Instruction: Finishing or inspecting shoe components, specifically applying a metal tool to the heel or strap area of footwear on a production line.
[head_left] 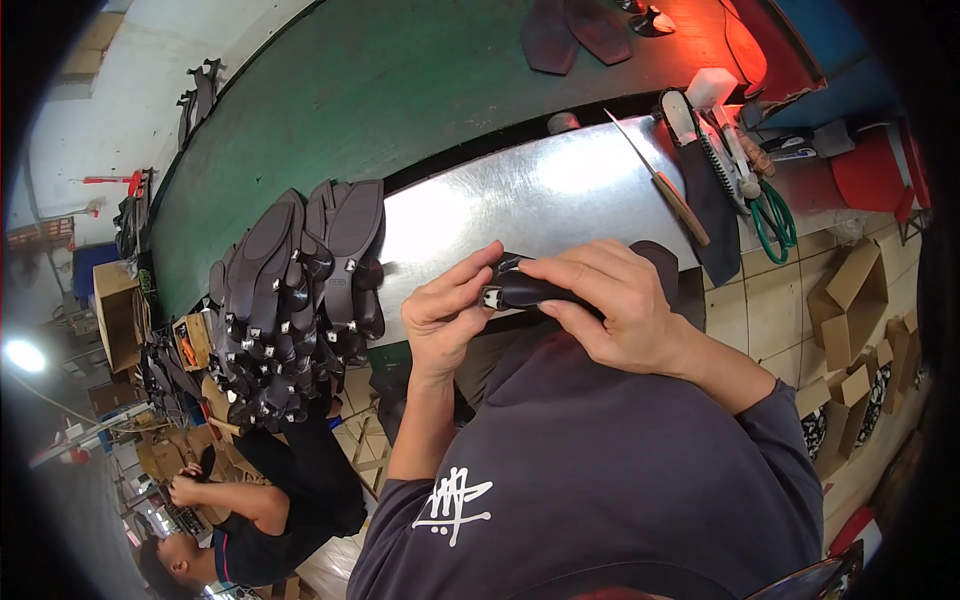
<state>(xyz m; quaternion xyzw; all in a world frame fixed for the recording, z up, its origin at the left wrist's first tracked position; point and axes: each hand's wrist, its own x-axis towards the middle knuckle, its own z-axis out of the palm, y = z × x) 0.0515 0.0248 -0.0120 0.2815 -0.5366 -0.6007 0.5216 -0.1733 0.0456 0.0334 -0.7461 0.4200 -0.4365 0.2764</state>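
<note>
1. Pinching with both hands, the person holds one glossy black shoe piece with a pale squarish tip (535, 291) before the dark shirt (620, 450), near the front edge of the counter.
2. The left hand (445, 315) has its grip closed around the tipped end, fingers above and thumb below; the right hand (615, 300) has a narrow grip, fingers along the upper side and thumb beneath.
3. The piece is smooth, dark and tapered, its tip pointing left. One dark brown rounded sole end (657, 266) shows beyond the right hand; whether it belongs to the same piece, I cannot tell.
4. Under the lamplight, one shiny silver metal panel (540, 190) lies at the front of the long green counter (330, 90).
5. At the panel's right end are one pointed tool with a wooden handle (682, 208), one strip of dark cloth (710, 215), one white block (711, 87) and one pair of green looped handles (772, 222).
6. To the left rises one heap of dark soles with black heels (300, 270), many pale-tipped, too crowded to count.
7. Farther back, two flat dark brown soles (549, 38) lie beside two glossy heels (655, 22) in red light.
8. Beyond the counter's left end, one co-worker in dark clothes (270, 525) holds something dark; open cardboard boxes (850, 300) stand at right.
</note>
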